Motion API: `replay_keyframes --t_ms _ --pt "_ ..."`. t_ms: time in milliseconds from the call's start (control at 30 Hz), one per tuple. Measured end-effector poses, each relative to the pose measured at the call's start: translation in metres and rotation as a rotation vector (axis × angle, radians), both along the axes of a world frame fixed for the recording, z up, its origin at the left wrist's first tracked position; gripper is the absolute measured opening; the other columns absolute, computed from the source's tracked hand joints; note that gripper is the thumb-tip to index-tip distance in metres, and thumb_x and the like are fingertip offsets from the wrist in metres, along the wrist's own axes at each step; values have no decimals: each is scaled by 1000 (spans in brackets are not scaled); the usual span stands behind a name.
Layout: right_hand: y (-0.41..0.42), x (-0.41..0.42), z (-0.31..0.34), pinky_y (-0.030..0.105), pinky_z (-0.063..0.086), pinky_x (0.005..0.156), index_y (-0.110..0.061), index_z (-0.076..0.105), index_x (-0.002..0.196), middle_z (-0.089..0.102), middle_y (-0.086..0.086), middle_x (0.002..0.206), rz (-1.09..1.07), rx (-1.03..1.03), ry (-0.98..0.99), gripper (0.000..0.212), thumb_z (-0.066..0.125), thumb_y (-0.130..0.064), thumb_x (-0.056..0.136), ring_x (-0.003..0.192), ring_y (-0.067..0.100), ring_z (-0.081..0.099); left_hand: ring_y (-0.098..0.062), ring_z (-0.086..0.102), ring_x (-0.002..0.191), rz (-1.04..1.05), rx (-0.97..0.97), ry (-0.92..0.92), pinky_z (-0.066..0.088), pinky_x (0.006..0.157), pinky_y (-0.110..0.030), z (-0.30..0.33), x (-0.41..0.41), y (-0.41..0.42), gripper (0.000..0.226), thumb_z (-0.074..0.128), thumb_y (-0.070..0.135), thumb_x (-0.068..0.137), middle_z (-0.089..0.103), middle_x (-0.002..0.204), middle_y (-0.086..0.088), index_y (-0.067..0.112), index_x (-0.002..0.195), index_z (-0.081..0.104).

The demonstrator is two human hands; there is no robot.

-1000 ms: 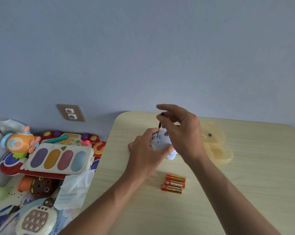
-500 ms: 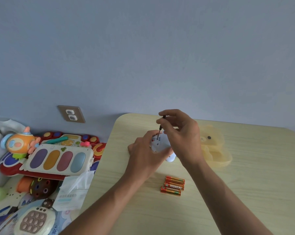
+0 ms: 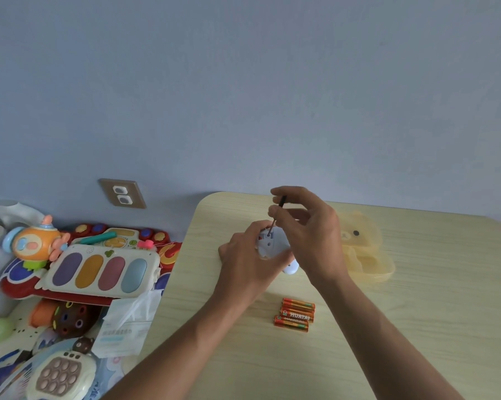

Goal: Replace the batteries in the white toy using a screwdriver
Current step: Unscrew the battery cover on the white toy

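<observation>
At the centre of the frame the left hand (image 3: 249, 256) grasps the white toy (image 3: 272, 243) on the table (image 3: 416, 327) while the right hand (image 3: 309, 229) pinches the screwdriver (image 3: 275, 216) in its screw, so the three batteries (image 3: 295, 314) below still wait.

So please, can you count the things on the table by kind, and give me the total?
Batteries: 3
White toy: 1
Screwdriver: 1
Yellow bear-shaped case: 1
Total: 6 (the toy is in the left hand, the screwdriver in the right hand)
</observation>
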State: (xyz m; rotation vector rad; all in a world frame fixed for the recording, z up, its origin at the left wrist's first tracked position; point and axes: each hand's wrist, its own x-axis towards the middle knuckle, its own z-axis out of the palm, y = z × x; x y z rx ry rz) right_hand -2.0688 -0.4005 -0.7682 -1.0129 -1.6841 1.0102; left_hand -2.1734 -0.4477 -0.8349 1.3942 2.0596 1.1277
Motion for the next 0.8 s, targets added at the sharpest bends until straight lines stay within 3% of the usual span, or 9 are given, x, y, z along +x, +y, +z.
replay_keyframes --t_ms 100,200,333,433,600,700,800 --pt "2 0 1 23 57 75 -31 76 99 65 -6 91 -31 40 -2 24 79 -14 82 82 5 69 -3 57 103 7 6 6 37 106 -38 -1 -1 1 55 70 65 78 66 103 24 41 125 55" --pt "3 -1 1 24 55 74 -30 77 95 66 -4 84 -48 38 -5 25 74 -7 83 77 9 68 -5 57 105 11 11 23 38 106 -38 -1 -1 0 56 71 63 80 67 108 22 40 128 54" --pt "0 0 1 32 59 82 -29 76 106 72 -7 91 14 24 -32 33 61 -4 91 87 9 71 -4 56 107 -12 2 16 38 107 -38 1 0 -1 61 65 70 77 65 106 24 40 129 53" --pt "-2 -3 0 25 58 83 -31 74 113 73 -11 88 28 41 -60 31 68 -11 90 88 6 70 -5 59 109 -31 -17 0 40 108 -44 -1 -1 0 64 57 76 71 70 103 21 39 123 55" --pt "-2 -2 0 18 56 75 -27 68 118 75 -7 80 -8 49 -23 34 70 -9 89 79 5 72 -3 56 107 -10 8 11 38 108 -38 -1 -1 -1 57 68 67 78 65 98 26 41 126 54" --pt "-3 -1 2 30 61 75 -19 59 108 78 -2 82 -4 -31 55 25 70 -7 89 77 10 75 -4 58 103 -12 9 16 40 107 -41 -1 -1 -2 55 66 69 75 65 96 24 40 121 56" --pt "-3 1 2 43 62 77 -14 62 97 76 -2 90 3 -86 109 16 69 -2 88 78 15 76 -4 57 106 -6 8 17 38 108 -40 0 -1 -1 58 68 67 77 65 104 25 40 126 55"
